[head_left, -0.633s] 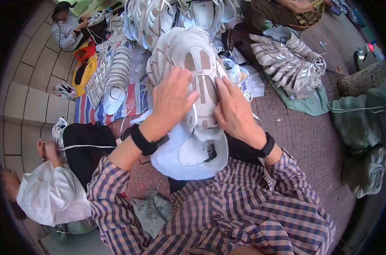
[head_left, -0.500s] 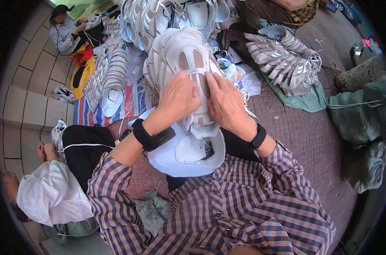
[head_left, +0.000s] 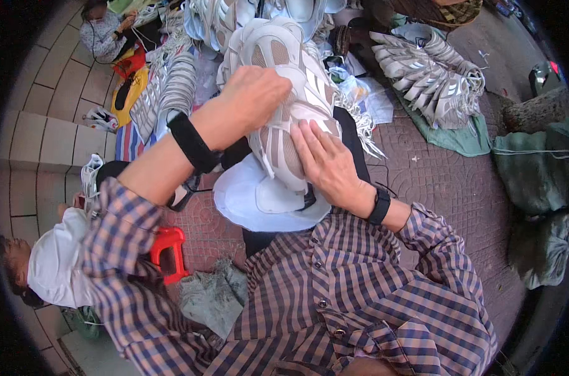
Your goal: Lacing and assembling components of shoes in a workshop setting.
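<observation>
Across my lap lies a stack of nested white-and-beige sneaker uppers [head_left: 275, 147], its near end a wide pale-blue and white heel part [head_left: 234, 194]. My left hand [head_left: 256, 97] is closed over the top of the nearest upper, fingers curled down. What sits between the fingertips is hidden. My right hand [head_left: 328, 163] lies with fingers stretched along the right side of the same upper, pressing on its mesh and overlays. A loose white lace end hangs on the upper's left side.
More stacked uppers [head_left: 432, 81] lie on a green sack at the right. Others [head_left: 178, 81] stand on striped sheeting at the left. A red plastic stool [head_left: 168, 254] is by my left side. One person in white [head_left: 59, 263] sits close on the left, another [head_left: 103, 37] farther back.
My left hand has lifted away from the right hand, its forearm swinging outward. The right hand has flattened on the upper, now tilted sideways. The red stool has come into view.
</observation>
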Tool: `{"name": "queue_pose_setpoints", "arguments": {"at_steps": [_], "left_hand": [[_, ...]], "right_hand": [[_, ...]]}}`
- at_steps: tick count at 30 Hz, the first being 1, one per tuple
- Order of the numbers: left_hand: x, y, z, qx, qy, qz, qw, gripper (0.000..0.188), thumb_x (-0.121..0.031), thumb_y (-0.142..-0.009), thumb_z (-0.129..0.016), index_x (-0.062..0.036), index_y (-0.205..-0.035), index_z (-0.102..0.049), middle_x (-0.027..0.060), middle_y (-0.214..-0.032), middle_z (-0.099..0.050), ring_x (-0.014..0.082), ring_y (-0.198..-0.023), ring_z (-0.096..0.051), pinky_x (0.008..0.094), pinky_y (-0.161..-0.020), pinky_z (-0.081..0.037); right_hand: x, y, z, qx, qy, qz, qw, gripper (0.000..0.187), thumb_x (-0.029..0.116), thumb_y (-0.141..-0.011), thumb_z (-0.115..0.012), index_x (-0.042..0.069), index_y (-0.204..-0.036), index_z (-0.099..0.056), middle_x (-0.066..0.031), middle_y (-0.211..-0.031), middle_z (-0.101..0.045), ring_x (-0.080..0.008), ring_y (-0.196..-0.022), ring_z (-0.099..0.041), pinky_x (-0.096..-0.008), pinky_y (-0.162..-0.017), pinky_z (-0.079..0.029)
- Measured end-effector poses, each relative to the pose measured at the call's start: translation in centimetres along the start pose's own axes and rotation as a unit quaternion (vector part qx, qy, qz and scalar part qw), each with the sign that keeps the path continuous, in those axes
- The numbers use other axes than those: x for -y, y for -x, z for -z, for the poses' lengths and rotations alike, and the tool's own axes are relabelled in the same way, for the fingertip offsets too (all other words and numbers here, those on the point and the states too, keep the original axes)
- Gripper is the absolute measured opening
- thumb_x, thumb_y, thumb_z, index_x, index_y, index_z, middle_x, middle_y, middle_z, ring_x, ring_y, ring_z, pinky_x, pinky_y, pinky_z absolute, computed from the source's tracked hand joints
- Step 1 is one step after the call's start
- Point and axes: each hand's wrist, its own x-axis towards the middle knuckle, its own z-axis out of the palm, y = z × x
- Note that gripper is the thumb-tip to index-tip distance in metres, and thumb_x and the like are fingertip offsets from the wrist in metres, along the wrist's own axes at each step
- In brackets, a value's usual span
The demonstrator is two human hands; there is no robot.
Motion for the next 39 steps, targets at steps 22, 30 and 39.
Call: {"name": "queue_pose_setpoints", "arguments": {"at_steps": [22, 30, 39], "left_hand": [[2.3, 1.6, 0.8, 0.152, 0.368, 0.054, 0.916, 0.026, -0.001, -0.064, -0.053, -0.0065, -0.089, -0.061, 0.0149, -0.083, -0.061, 0.0351, -0.078, -0.059, 0.0395, -0.069, -0.047], [-1.7, 1.8, 2.7, -0.095, 0.117, 0.090, 0.984, 0.029, 0.001, -0.068, -0.053, -0.0088, -0.096, -0.052, 0.0092, -0.085, -0.054, 0.0298, -0.084, -0.057, 0.0402, -0.064, -0.047], [-3.1, 1.5, 2.6, -0.103, -0.022, 0.121, 0.987, 0.012, -0.007, -0.068, -0.058, -0.0059, -0.078, -0.052, 0.0079, -0.080, -0.052, 0.0280, -0.079, -0.058, 0.0374, -0.062, -0.049]], "right_hand": [[-1.6, 1.3, 4.2, 0.042, -0.321, -0.033, 0.945, 0.060, 0.015, -0.070, -0.062, 0.004, -0.126, -0.044, -0.0202, -0.125, -0.044, -0.0347, -0.118, -0.042, -0.0428, -0.098, -0.034], [-4.1, -2.8, 0.8, -0.064, -0.414, -0.129, 0.899, 0.059, 0.028, -0.077, -0.065, 0.000, -0.124, -0.043, -0.0208, -0.122, -0.046, -0.0356, -0.111, -0.047, -0.0383, -0.093, -0.039], [-1.8, -6.1, 0.7, -0.129, -0.251, -0.096, 0.954, 0.053, 0.012, -0.069, -0.064, -0.001, -0.117, -0.046, -0.0181, -0.109, -0.049, -0.0339, -0.099, -0.048, -0.0406, -0.084, -0.040]]}}
